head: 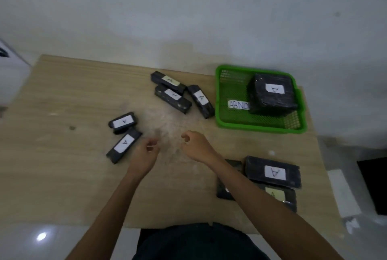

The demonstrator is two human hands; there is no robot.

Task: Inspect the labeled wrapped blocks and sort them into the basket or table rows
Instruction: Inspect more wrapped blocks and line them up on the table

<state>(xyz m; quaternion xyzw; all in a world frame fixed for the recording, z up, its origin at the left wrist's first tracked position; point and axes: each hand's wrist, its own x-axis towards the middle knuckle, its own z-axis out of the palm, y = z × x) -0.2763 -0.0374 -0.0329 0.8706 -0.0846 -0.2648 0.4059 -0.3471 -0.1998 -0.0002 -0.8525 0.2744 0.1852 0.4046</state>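
Observation:
Black wrapped blocks with white "A" labels lie on the wooden table (pixel 73 176). Two narrow blocks (pixel 123 143) sit at the left, just left of my left hand (pixel 145 152). Three narrow blocks (pixel 172 98) lie at the back centre. A green basket (pixel 230 122) at the back right holds one large block (pixel 272 94) and a paper label (pixel 238 105). Larger blocks (pixel 272 172) are stacked at the front right, partly hidden by my right forearm. My right hand (pixel 195 144) hovers at the table's middle. The fingers of both hands are loosely curled and hold nothing.
The table stands against a pale wall. A white object (pixel 12 54) is at the far left. On the floor to the right lie a dark object (pixel 374 184) and a white sheet (pixel 343 194). My dark clothing (pixel 199 243) meets the table's front edge.

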